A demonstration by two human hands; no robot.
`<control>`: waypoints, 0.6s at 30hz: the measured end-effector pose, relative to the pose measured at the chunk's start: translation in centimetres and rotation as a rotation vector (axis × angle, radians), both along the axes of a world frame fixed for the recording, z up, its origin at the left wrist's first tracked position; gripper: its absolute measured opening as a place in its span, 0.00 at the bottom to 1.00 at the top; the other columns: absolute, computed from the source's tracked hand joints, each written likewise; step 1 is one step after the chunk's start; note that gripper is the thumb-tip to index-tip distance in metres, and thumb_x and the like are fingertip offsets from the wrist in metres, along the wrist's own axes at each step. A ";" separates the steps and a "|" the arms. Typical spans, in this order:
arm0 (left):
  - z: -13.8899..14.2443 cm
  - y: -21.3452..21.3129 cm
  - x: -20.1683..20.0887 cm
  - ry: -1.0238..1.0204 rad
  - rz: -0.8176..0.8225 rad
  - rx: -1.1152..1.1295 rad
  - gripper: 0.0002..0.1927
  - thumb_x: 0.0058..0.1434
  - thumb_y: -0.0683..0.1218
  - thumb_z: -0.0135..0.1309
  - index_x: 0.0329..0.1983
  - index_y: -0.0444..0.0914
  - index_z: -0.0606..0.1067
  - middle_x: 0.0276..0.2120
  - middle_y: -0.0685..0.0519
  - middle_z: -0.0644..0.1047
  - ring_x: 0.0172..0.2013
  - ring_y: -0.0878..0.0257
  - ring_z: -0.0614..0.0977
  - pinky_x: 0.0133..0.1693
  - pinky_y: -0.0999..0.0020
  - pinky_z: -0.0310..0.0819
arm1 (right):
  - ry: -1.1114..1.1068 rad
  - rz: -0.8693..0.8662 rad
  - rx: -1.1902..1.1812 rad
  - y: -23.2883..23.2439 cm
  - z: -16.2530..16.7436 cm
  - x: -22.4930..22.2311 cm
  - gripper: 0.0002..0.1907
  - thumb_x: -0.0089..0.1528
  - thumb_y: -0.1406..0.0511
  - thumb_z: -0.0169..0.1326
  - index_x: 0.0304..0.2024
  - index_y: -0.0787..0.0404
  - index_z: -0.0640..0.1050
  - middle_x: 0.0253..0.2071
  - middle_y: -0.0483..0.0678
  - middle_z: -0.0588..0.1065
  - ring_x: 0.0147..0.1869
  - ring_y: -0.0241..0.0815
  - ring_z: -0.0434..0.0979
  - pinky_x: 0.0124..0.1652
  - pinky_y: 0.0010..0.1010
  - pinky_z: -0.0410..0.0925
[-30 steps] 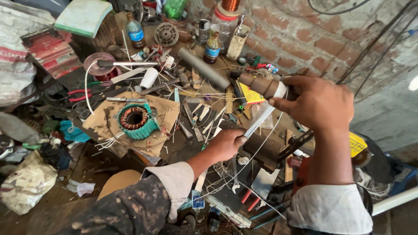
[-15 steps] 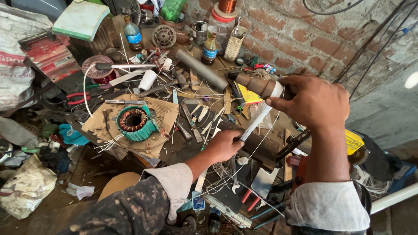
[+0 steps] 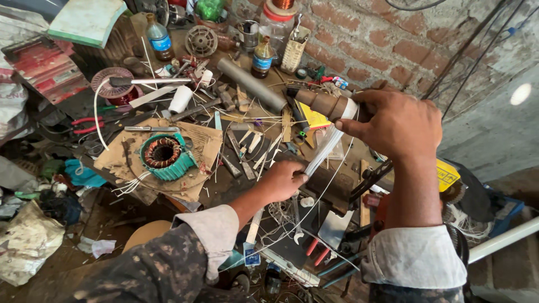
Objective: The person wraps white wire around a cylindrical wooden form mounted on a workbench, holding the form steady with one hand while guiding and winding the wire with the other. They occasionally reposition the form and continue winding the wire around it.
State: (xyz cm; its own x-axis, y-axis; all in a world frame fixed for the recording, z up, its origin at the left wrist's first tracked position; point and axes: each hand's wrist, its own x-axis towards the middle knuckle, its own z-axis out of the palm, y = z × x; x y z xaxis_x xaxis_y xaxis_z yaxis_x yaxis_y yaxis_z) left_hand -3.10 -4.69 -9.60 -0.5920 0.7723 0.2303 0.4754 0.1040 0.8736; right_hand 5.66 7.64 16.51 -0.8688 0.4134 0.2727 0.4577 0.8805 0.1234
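My right hand (image 3: 398,120) grips the end of a brown stepped wooden former (image 3: 325,104) held out over the cluttered workbench. A bundle of white strands (image 3: 323,151) runs from the former's white end down to my left hand (image 3: 283,179), which pinches the lower end. Thin white threads trail below both hands. To the left, a teal motor stator with copper windings (image 3: 163,154) lies on a piece of brown cardboard (image 3: 196,143).
A grey pipe (image 3: 250,84), bottles (image 3: 159,38), a red wire reel (image 3: 112,81), red-handled pliers (image 3: 84,124) and scattered tools cover the bench. A brick wall (image 3: 393,39) stands behind. A yellow-labelled device (image 3: 446,177) sits at right. Bags and rags lie at left.
The view has shifted slightly. Both hands stay on the former and strand bundle, almost unmoved.
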 end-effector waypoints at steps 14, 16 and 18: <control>3.9 -0.3 -0.5 -0.073 0.053 0.101 0.11 0.57 0.46 0.60 0.41 0.37 0.78 0.30 0.47 0.83 0.31 0.54 0.86 0.36 0.61 0.78 | 0.029 0.012 0.014 0.0 -0.3 0.2 0.33 0.47 0.37 0.66 0.51 0.38 0.83 0.45 0.38 0.82 0.48 0.47 0.82 0.48 0.48 0.67; 3.9 -0.2 -0.5 -0.042 0.065 0.061 0.10 0.58 0.45 0.60 0.41 0.37 0.78 0.28 0.46 0.82 0.30 0.53 0.85 0.35 0.60 0.76 | 0.024 0.006 0.011 -0.1 -0.3 0.3 0.32 0.48 0.37 0.65 0.52 0.38 0.83 0.46 0.38 0.82 0.48 0.48 0.81 0.48 0.47 0.67; 3.7 -0.1 -0.6 -0.047 0.084 0.019 0.10 0.59 0.45 0.60 0.41 0.38 0.78 0.27 0.45 0.81 0.30 0.52 0.84 0.35 0.59 0.76 | 0.029 0.021 0.024 -0.1 -0.3 0.3 0.33 0.48 0.37 0.66 0.51 0.38 0.83 0.46 0.39 0.81 0.48 0.48 0.81 0.48 0.47 0.67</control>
